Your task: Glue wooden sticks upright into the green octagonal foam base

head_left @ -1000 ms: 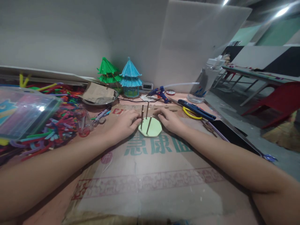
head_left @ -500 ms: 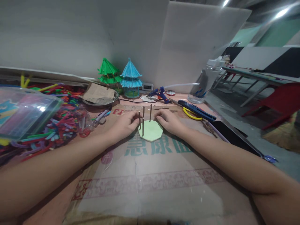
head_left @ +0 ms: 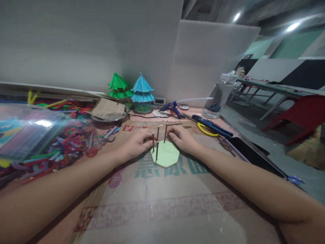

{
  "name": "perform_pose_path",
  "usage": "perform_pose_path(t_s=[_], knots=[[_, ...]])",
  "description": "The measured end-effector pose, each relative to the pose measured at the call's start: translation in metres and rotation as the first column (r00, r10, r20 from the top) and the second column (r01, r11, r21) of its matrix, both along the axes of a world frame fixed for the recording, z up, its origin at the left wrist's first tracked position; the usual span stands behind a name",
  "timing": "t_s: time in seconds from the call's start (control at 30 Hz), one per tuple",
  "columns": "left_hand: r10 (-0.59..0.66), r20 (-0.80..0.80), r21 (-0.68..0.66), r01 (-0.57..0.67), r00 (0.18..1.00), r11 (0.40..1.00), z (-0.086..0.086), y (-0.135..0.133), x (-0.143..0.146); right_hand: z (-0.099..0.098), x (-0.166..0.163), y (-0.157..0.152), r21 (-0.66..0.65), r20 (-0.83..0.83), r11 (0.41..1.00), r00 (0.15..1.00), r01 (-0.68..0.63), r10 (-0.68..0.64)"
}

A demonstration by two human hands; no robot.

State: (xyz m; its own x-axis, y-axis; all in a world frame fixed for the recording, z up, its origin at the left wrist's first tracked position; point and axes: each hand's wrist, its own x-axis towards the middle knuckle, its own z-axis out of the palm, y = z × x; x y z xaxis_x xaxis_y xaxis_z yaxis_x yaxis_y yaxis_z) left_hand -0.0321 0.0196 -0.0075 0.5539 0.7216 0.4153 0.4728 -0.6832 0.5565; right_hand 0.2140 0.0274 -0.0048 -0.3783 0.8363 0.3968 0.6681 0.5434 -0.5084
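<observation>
Two bare hands met at a pale green octagonal card base point(head_left: 166, 155) that lay flat on a printed brown cardboard sheet point(head_left: 162, 200) covering the table. From the far-left part of that base rose thin brown wooden sticks point(head_left: 157, 144), four as far as could be told, their long axes near upright, some leaning slightly. The left hand point(head_left: 135, 145) came in from the left with its fingers curled together beside the leftmost sticks, apparently pinching one, though the contact itself was too small to confirm. The right hand point(head_left: 184, 139) came in from the right, fingertips drawn together at the foot of the rightmost stick and resting just at the base's far edge. Both hands were about equally close, one on each flank, with the base's near half bare and pointing back toward the person. Well apart, at the back, stood a green paper pagoda model point(head_left: 119, 87) and a blue paper pagoda model point(head_left: 141, 92); a blue glue gun point(head_left: 172, 108) and yellow-handled pliers point(head_left: 210, 127) lay to the right, and a heap of coloured straws point(head_left: 63, 142) lay to the left.
</observation>
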Motion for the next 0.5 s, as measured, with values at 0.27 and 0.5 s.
perform_pose_path(t_s=[0.27, 0.5], knots=[[-0.015, -0.001, -0.016, 0.015, 1.000, 1.000, -0.0050, 0.0033, 0.0009, -0.0007, -0.0011, -0.0003, -0.022, 0.014, 1.000, 1.000, 0.018, -0.018], [0.061, 0.059, -0.053, -0.058, 0.996, 0.997, -0.0055, 0.0027, 0.0011, -0.0032, 0.0004, -0.0001, 0.005, 0.002, 1.000, 1.000, 0.028, -0.028]])
